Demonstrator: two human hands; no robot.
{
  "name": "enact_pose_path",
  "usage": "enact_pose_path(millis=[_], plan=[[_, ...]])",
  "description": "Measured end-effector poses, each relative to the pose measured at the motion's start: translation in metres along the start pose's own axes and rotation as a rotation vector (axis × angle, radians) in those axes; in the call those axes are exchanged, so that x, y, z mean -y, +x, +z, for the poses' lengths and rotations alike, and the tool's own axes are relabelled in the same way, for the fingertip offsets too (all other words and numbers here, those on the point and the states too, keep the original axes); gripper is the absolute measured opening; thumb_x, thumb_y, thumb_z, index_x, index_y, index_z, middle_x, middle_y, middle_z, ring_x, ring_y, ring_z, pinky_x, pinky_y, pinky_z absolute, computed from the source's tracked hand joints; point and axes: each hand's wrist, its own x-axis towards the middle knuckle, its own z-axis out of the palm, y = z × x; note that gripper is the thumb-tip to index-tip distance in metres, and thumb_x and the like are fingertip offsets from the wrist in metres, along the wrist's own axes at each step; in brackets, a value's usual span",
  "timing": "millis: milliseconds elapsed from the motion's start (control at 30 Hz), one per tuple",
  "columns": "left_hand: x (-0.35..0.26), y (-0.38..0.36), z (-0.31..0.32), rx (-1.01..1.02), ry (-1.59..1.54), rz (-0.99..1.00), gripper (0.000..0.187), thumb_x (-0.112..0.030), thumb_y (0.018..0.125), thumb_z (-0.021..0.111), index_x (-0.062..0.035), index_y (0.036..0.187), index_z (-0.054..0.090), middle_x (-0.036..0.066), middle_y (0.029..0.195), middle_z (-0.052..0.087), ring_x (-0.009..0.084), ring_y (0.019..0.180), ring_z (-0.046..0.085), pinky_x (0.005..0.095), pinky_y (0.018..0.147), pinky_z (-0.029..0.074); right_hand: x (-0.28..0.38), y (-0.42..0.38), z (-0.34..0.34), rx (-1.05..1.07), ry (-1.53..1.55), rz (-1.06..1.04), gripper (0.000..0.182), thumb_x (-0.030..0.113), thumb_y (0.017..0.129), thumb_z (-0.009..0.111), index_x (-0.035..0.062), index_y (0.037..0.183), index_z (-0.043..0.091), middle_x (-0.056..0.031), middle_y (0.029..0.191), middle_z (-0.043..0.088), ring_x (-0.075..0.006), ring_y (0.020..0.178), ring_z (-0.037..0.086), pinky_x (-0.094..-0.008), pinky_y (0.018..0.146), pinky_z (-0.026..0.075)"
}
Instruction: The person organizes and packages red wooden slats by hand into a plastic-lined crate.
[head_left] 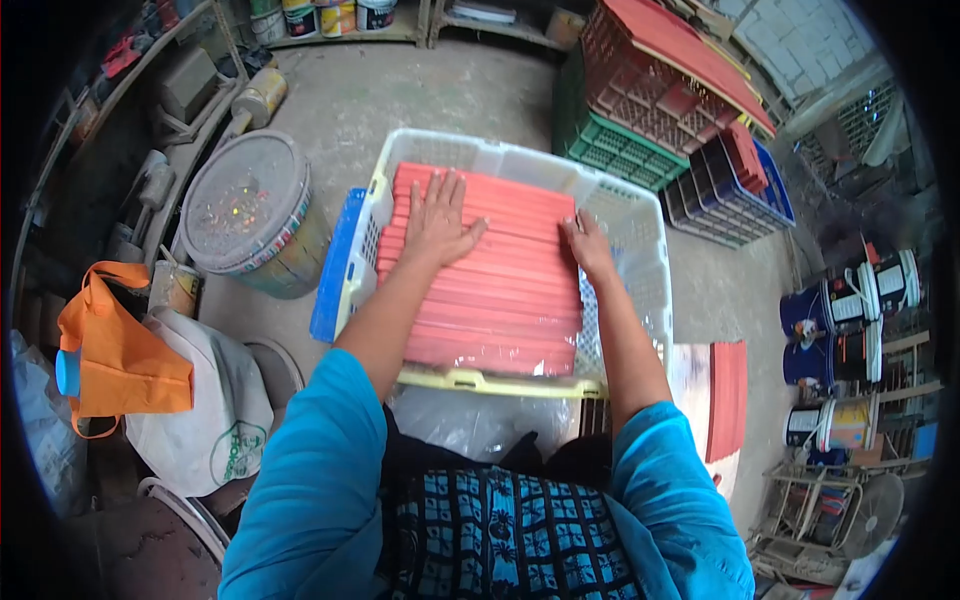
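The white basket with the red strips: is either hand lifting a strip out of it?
No: the left hand lies flat on the red strips and the right hand rests at their edge, inside the white basket.

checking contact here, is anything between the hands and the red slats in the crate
Nothing visible. The left hand lies flat on the red slats in the white crate, and the right hand touches the stack's right edge.

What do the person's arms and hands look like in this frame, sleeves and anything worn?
Both arms wear bright blue sleeves that end near the elbow, leaving the forearms bare. The left hand and right hand are bare: no gloves, and no watch or bracelet visible at the wrists. Rings cannot be made out on the fingers at this size. Below, the torso shows a dark garment with a blue grid print.
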Motion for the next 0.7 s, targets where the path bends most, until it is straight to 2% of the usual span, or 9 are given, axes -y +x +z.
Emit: enact_pose_path(millis=[33, 133, 167, 233, 333, 533, 567, 667, 700], plan=[[0.001, 0.002, 0.001, -0.003, 0.005, 0.004, 0.079, -0.055, 0.085, 0.045, -0.0050, 0.143, 0.025, 0.013, 0.150, 0.021, 0.0280, 0.140, 0.014, 0.0506, 0.112, 0.005, 0.018, -0.009, -0.014, -0.064, -0.208, -0.036, 0.053, 0.036, 0.089, 0.054, -0.0045, 0.123, 0.050, -0.0162, 0.115, 0.060, -0.0208, 0.106, 0.055, -0.0289, 0.091, 0.042], [0.006, 0.008, -0.002, 0.076, -0.065, 0.011, 0.078, -0.055, 0.085, 0.046, -0.0058, 0.142, 0.027, 0.013, 0.151, 0.018, 0.0276, 0.141, 0.011, 0.0524, 0.112, 0.004, 0.070, -0.045, -0.065, 0.326, 0.345, 0.029, 0.052, 0.040, 0.088, 0.055, -0.0022, 0.118, 0.054, -0.0167, 0.114, 0.060, -0.0220, 0.106, 0.056, -0.0288, 0.094, 0.041], [0.004, 0.009, -0.007, 0.147, -0.089, -0.005, 0.077, -0.055, 0.085, 0.046, -0.0058, 0.141, 0.029, 0.014, 0.150, 0.020, 0.0277, 0.140, 0.014, 0.0505, 0.112, 0.007, 0.065, -0.054, -0.072, 0.610, 0.472, 0.067, 0.053, 0.040, 0.091, 0.053, -0.0001, 0.124, 0.052, -0.0096, 0.111, 0.061, -0.0186, 0.102, 0.057, -0.0289, 0.092, 0.042], [-0.006, 0.004, -0.031, 0.283, -0.139, -0.045, 0.074, -0.053, 0.085, 0.047, -0.0059, 0.139, 0.033, 0.015, 0.148, 0.026, 0.0277, 0.138, 0.022, 0.0467, 0.112, 0.013, 0.081, -0.087, -0.090, 0.830, 0.449, -0.040, 0.048, 0.031, 0.088, 0.060, -0.0003, 0.123, 0.052, -0.0100, 0.110, 0.062, -0.0197, 0.102, 0.059, -0.0303, 0.089, 0.045], [-0.022, -0.029, -0.062, 0.560, -0.565, 0.257, 0.065, -0.048, 0.085, 0.048, -0.0043, 0.133, 0.044, 0.016, 0.141, 0.038, 0.0309, 0.131, 0.034, 0.0384, 0.109, 0.026, 0.081, -0.120, -0.107, 0.852, 0.099, -0.141, 0.042, 0.017, 0.082, 0.066, 0.0007, 0.119, 0.055, -0.0105, 0.104, 0.065, -0.0208, 0.099, 0.062, -0.0305, 0.086, 0.047], [-0.024, -0.126, -0.109, 0.789, -0.441, 0.381, 0.043, -0.036, 0.088, 0.047, -0.0033, 0.114, 0.059, 0.016, 0.111, 0.062, 0.0316, 0.107, 0.055, 0.0386, 0.091, 0.041, 0.065, -0.166, -0.138, 0.537, 0.010, -0.204, 0.012, 0.006, 0.075, 0.064, 0.0005, 0.086, 0.065, -0.0191, 0.078, 0.064, -0.0327, 0.073, 0.063, -0.0386, 0.068, 0.048], [-0.017, -0.138, -0.110, 0.635, -0.361, 0.523, 0.039, -0.034, 0.088, 0.047, -0.0013, 0.100, 0.063, 0.015, 0.100, 0.064, 0.0320, 0.097, 0.058, 0.0388, 0.084, 0.044, 0.066, -0.176, -0.143, 0.471, -0.057, -0.210, 0.012, 0.006, 0.075, 0.064, 0.0001, 0.085, 0.065, -0.0189, 0.078, 0.064, -0.0328, 0.073, 0.062, -0.0391, 0.068, 0.047], [-0.016, -0.169, -0.122, 0.476, -0.309, 0.154, 0.026, -0.024, 0.082, 0.053, -0.0037, 0.092, 0.065, 0.016, 0.094, 0.063, 0.0323, 0.089, 0.060, 0.0434, 0.078, 0.046, 0.091, -0.214, -0.155, 0.078, -0.173, -0.298, 0.010, 0.008, 0.078, 0.064, 0.0002, 0.084, 0.063, -0.0148, 0.078, 0.064, -0.0299, 0.069, 0.061, -0.0397, 0.069, 0.045], [-0.023, -0.183, -0.130, 0.235, -0.357, 0.220, 0.023, -0.022, 0.081, 0.054, -0.0033, 0.090, 0.064, 0.016, 0.092, 0.063, 0.0325, 0.089, 0.060, 0.0433, 0.078, 0.045, 0.104, -0.226, -0.159, -0.069, -0.125, -0.346, 0.009, 0.008, 0.078, 0.064, 0.0006, 0.084, 0.063, -0.0136, 0.078, 0.064, -0.0291, 0.069, 0.061, -0.0396, 0.070, 0.045]])
